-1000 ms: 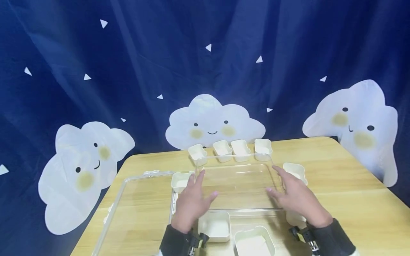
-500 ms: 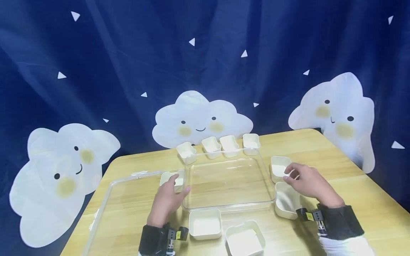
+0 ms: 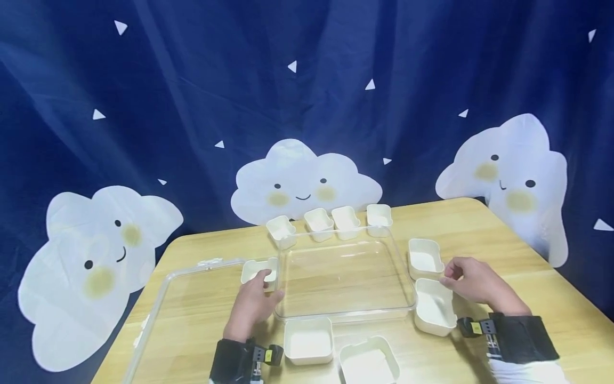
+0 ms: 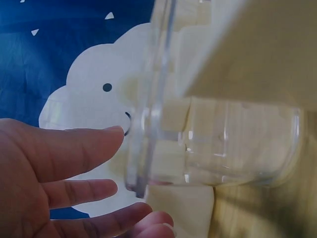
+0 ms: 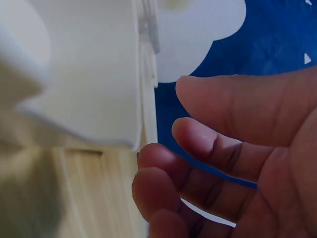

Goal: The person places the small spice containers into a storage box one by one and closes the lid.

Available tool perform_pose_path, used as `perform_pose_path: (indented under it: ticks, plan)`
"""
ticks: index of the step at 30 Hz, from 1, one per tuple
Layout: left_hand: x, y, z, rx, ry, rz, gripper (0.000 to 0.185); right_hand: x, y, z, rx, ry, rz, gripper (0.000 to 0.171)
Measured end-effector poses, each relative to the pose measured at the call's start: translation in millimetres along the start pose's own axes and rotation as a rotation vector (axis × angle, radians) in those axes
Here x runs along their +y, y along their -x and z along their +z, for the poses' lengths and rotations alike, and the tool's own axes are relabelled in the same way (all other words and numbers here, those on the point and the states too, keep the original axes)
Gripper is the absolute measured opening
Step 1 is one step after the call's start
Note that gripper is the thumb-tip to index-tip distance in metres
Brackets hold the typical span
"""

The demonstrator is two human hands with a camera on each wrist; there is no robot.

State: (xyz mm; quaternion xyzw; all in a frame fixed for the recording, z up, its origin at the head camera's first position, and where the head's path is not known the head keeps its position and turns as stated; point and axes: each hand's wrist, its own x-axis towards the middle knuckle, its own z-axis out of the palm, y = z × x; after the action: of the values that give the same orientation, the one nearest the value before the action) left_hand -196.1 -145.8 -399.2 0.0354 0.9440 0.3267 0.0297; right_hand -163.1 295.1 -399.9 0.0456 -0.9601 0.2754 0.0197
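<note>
A clear plastic tray (image 3: 345, 313) lies in the middle of the wooden table with small cream cups around it. My left hand (image 3: 268, 286) rests at the tray's left edge, fingers straight, fingertips at a cream cup (image 3: 256, 268). In the left wrist view my left hand (image 4: 84, 163) is spread beside the tray's rounded corner (image 4: 148, 148), holding nothing. My right hand (image 3: 453, 277) hovers right of the tray with fingers loosely curled, between the two right-hand cream cups (image 3: 424, 260) (image 3: 434, 312). The right wrist view shows my curled fingers (image 5: 213, 148) beside a cream cup wall (image 5: 89, 74).
A clear lid (image 3: 192, 269) lies flat at the table's left. Several cream cups (image 3: 331, 220) line the tray's far side, and two more (image 3: 308, 341) (image 3: 369, 364) sit at the near edge. A dark blue curtain with cloud cut-outs (image 3: 304, 181) hangs behind the table.
Both hands moved outward from the tray's sides. The left settled by the left cup; the right drew back rightward from the upper right cup.
</note>
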Motion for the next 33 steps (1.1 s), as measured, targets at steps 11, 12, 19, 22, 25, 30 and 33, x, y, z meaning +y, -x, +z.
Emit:
perform_pose_path:
  ticks: [11, 12, 19, 22, 25, 30, 33]
  plan:
    - [-3.0, 0.3, 3.6, 0.016, -0.015, 0.049, 0.056, 12.7, 2.7, 6.7, -0.124, -0.187, 0.09, 0.013]
    - [-3.0, 0.1, 3.8, 0.015, -0.019, 0.048, 0.056, 13.3, 3.1, 7.5, -0.129, -0.208, 0.088, 0.011]
    - [-3.0, -0.6, 4.2, -0.001, -0.021, 0.016, 0.056, 15.2, 2.1, 9.8, -0.168, -0.273, 0.058, 0.003]
    - [-2.8, -0.8, 4.5, -0.005, -0.027, 0.016, 0.056, 16.3, 1.9, 9.0, -0.181, -0.282, 0.054, 0.003]
    - [-3.2, -1.4, 5.1, -0.009, -0.027, 0.013, 0.055, 16.9, 1.7, 8.4, -0.186, -0.278, 0.042, 0.003]
    - [-3.8, -2.7, 6.3, -0.012, -0.019, 0.004, 0.055, 18.2, 2.5, 8.3, -0.185, -0.258, 0.009, 0.004]
    - [-3.9, -3.0, 6.6, -0.016, -0.013, 0.003, 0.056, 20.3, 3.2, 8.0, -0.195, -0.256, -0.027, 0.005]
